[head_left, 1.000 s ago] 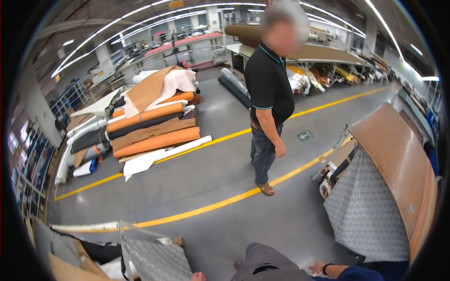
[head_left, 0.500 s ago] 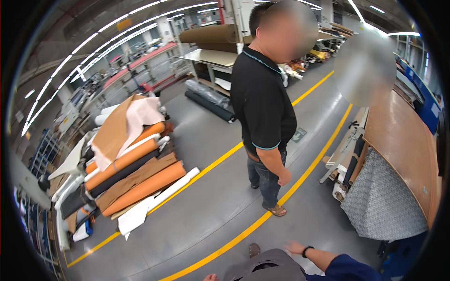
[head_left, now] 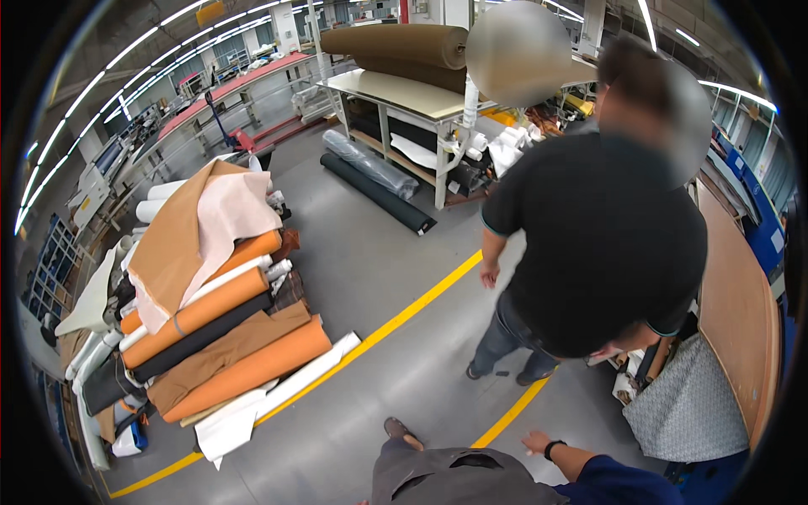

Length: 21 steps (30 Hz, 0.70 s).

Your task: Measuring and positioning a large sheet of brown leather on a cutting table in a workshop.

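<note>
My right hand (head_left: 536,442), with a black band (head_left: 551,450) at the wrist and a dark blue sleeve (head_left: 619,481), hangs beside my grey apron (head_left: 459,480). It looks empty, its fingers loosely stretched. Of my left hand (head_left: 364,502) only a sliver shows at the lower edge; its fingers are hidden. Neither hand is seen touching anything. Just ahead on the right stands a person in a black shirt (head_left: 598,244) and jeans, back toward me. The person's left arm hangs down; the other forearm reaches toward the goods at the right.
To the left lies a stack of orange rolls (head_left: 202,311), with brown and pink sheets (head_left: 189,240) over it. Farther off, dark rolls (head_left: 379,198) lie beside a table (head_left: 396,91) bearing a brown roll (head_left: 396,44). A grey patterned sheet (head_left: 690,404) hangs below a brown board (head_left: 736,311) on the right.
The person in black has shifted to the right, turned their back and appears larger. The stack sits slightly farther left in view. My foot has stepped forward, and my left hand has mostly left the picture.
</note>
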Each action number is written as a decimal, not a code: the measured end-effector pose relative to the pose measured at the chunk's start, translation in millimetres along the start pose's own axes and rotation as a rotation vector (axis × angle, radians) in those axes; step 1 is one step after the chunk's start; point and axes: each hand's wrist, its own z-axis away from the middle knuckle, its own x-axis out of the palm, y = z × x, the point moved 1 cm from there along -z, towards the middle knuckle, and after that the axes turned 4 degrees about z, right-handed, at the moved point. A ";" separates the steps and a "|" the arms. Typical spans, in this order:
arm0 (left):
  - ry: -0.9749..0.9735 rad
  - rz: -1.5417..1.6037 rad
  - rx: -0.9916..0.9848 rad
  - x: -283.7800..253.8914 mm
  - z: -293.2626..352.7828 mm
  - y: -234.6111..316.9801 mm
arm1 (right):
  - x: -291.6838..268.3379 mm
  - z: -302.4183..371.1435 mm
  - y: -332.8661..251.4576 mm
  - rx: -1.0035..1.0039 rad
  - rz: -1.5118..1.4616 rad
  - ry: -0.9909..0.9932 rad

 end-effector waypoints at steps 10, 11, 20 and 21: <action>-0.045 0.013 0.267 -91.8 -86.2 433.7 | -127.1 -68.9 -126.0 0.334 -0.822 0.016; -0.057 0.005 0.325 -90.9 -93.6 481.0 | -106.8 -109.0 -110.6 0.083 -0.591 0.038; -0.014 -0.053 0.401 -146.8 -83.2 607.9 | -270.2 -244.2 -161.6 0.179 -0.553 -0.147; -0.030 0.036 0.473 -145.8 -137.8 637.8 | -350.9 -313.2 -153.5 0.112 -0.494 0.100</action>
